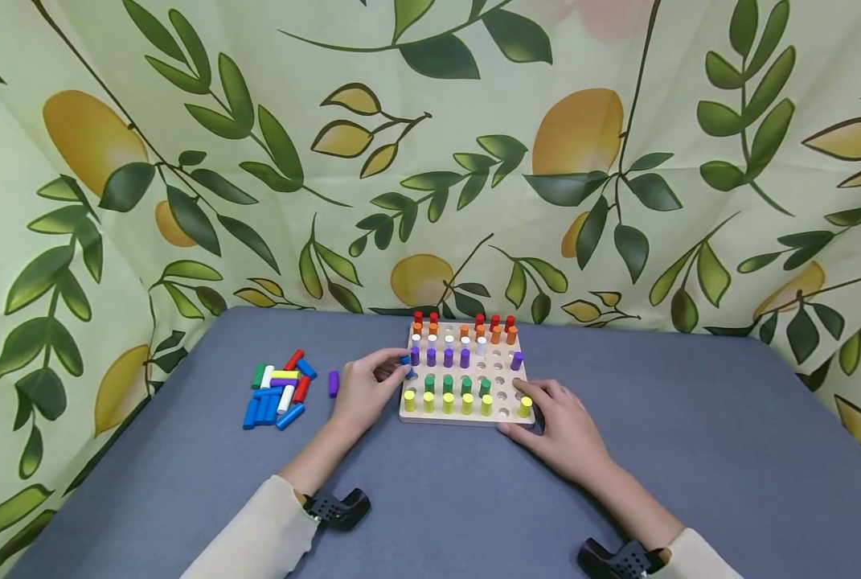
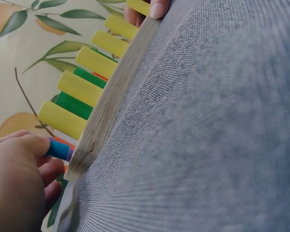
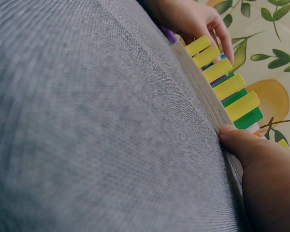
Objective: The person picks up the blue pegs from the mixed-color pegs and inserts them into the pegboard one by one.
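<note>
My left hand [image 1: 363, 392] pinches a blue peg [image 2: 59, 149] between thumb and fingers at the left edge of a wooden pegboard [image 1: 444, 419]. The peg stands close over the left end of the row between the purple and green pegs. My right hand [image 1: 566, 428] grips the board's front right corner, its thumb [image 3: 234, 137] against the front edge. Rows of red, orange, white, purple, green and yellow pegs [image 1: 448, 404] stand upright in the board, with some holes bare.
Left of the board lies a loose pile of pegs [image 1: 278, 392] in blue, white, red, green, yellow and purple. A single purple peg [image 1: 334, 383] lies between the pile and my left hand. Behind the blue-grey tabletop [image 1: 430, 498] hangs a leaf-patterned cloth [image 1: 473, 225].
</note>
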### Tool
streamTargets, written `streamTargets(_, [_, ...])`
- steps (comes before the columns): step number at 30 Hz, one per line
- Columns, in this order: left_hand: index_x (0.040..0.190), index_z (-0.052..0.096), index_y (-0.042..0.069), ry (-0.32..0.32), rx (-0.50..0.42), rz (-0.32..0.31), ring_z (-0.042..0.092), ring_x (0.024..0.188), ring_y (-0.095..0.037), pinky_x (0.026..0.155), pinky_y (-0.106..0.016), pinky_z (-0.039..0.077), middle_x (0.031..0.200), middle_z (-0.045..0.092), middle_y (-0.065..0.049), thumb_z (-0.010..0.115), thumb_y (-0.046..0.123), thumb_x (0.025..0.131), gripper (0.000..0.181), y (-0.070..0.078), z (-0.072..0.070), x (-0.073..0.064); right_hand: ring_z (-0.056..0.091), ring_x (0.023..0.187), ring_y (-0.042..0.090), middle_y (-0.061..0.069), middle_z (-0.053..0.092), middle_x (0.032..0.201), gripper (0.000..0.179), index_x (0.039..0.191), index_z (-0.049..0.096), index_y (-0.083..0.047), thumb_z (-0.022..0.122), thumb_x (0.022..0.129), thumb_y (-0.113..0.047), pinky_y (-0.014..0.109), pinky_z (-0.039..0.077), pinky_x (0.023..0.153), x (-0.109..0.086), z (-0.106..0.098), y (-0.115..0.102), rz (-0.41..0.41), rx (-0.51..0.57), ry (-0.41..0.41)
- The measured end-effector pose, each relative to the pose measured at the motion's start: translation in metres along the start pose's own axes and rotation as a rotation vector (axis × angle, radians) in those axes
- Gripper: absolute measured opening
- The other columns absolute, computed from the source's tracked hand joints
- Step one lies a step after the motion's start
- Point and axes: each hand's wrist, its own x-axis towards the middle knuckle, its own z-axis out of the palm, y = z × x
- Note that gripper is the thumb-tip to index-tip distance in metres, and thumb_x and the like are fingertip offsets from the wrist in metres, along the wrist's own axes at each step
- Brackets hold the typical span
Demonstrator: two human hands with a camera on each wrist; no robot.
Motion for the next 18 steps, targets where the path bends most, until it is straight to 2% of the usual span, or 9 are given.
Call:
streamTargets(9, [0.112, 0.076, 0.010, -0.024, -0.017, -0.001, 0.070, 0.080, -0.014, 0.069, -0.018, 0.055, 0.095, 0.078, -0.006, 0.077, 0.010, 0.089, 0.024, -0.0020, 0.0003, -0.0027, 0.061, 0.120, 0.036, 0.013, 0.066, 0.128, 0.074, 0.139, 0.061, -0.014, 0.079, 0.080, -0.055, 0.059, 0.046, 0.102, 0.0007, -0.0020, -0.0012, 0.004, 0.050, 0.018])
streamTargets(14, [0.112, 0.077, 0.010, -0.028, -0.020, -0.005, 0.070, 0.080, -0.014, 0.069, -0.019, 0.055, 0.095, 0.078, -0.006, 0.077, 0.010, 0.089, 0.023, -0.0018, 0.0001, -0.0030, 0.059, 0.126, 0.042, 0.019, 0.065, 0.134, 0.080, 0.139, 0.060, -0.006, 0.082, 0.078, -0.053, 0.061, 0.046, 0.103, 0.0020, -0.0045, -0.0016, 0.054, 0.102, 0.020])
streamTargets(18, [0.112, 0.076, 0.010, -0.035, -0.027, -0.002, 0.071, 0.082, -0.015, 0.070, -0.020, 0.056, 0.098, 0.079, -0.006, 0.077, 0.011, 0.089, 0.023, -0.0022, 0.0000, -0.0024, 0.055, 0.131, 0.044, 0.021, 0.061, 0.140, 0.085, 0.141, 0.057, -0.002, 0.080, 0.079, -0.055, 0.063, 0.044, 0.106, 0.0024, -0.0044, -0.0011, 0.083, 0.090, 0.001])
